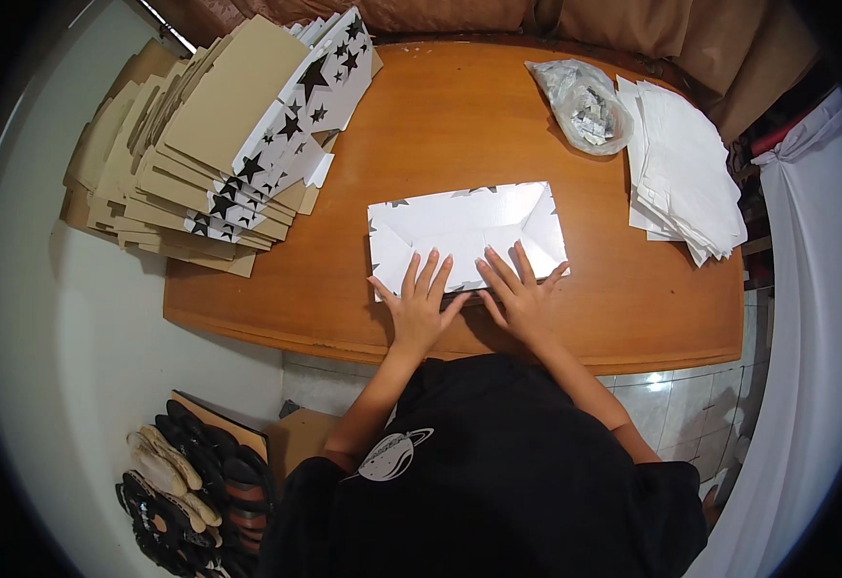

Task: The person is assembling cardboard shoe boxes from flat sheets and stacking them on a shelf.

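A white box piece [455,234] with dark stars along its edges lies in front of me on the wooden table, its white face upward and creased slantwise near the corners. My left hand [419,303] rests on its near left part, fingers spread and pointing away from me. On the near right part lies my right hand [520,297], also flat with the fingers apart. Both thumbs point inward along the near edge. Neither hand grips anything. What is under the white face is hidden.
A tall stack of brown cardboard pieces [233,91], some star-printed, leans at the table's far left. To the far right are a clear plastic bag [585,108] of small pieces and a pile of white sheets [681,164]. Shoes [199,472] sit on the floor at lower left.
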Demonstrator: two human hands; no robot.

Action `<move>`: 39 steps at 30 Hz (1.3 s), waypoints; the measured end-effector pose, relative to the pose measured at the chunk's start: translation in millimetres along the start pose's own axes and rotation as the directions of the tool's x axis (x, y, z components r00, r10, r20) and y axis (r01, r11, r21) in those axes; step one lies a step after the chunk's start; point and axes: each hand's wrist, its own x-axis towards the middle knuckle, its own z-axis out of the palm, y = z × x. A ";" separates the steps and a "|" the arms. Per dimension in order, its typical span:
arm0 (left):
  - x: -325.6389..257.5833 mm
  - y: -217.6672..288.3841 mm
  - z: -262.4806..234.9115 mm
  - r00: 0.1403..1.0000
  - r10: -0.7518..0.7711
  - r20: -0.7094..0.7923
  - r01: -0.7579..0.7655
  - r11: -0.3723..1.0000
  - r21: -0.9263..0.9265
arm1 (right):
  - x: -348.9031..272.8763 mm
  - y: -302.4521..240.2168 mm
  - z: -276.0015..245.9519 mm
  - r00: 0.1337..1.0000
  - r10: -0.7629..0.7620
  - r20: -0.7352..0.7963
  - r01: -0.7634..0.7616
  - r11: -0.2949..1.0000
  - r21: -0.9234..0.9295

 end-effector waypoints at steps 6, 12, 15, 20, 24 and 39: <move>1.7 -1.9 1.9 1.000 0.002 0.007 -0.002 1.000 0.026 | 2.8 -1.5 -3.2 0.999 0.042 0.006 -0.043 0.996 0.081; 2.3 -2.7 -0.7 1.000 0.012 0.016 -0.013 0.999 0.031 | 3.8 -1.7 -1.4 0.998 0.058 -0.023 -0.055 0.993 0.103; 2.7 -3.4 0.2 1.000 0.018 0.018 -0.018 0.999 0.027 | 4.4 -1.5 -1.9 0.998 0.061 -0.025 -0.058 0.992 0.116; 2.9 -4.0 0.2 0.999 0.038 0.009 -0.038 0.998 0.040 | 5.0 -1.8 -4.1 0.998 0.059 -0.035 -0.055 0.993 0.104; 3.0 -2.7 -1.0 0.999 0.025 0.032 -0.026 0.999 0.019 | 4.0 -0.8 -4.8 0.998 0.060 -0.025 -0.055 0.989 0.140; 12.6 10.5 -18.0 0.987 -0.074 0.144 0.085 0.994 -0.072 | 3.4 3.2 -5.8 0.999 0.045 -0.003 -0.043 0.980 0.195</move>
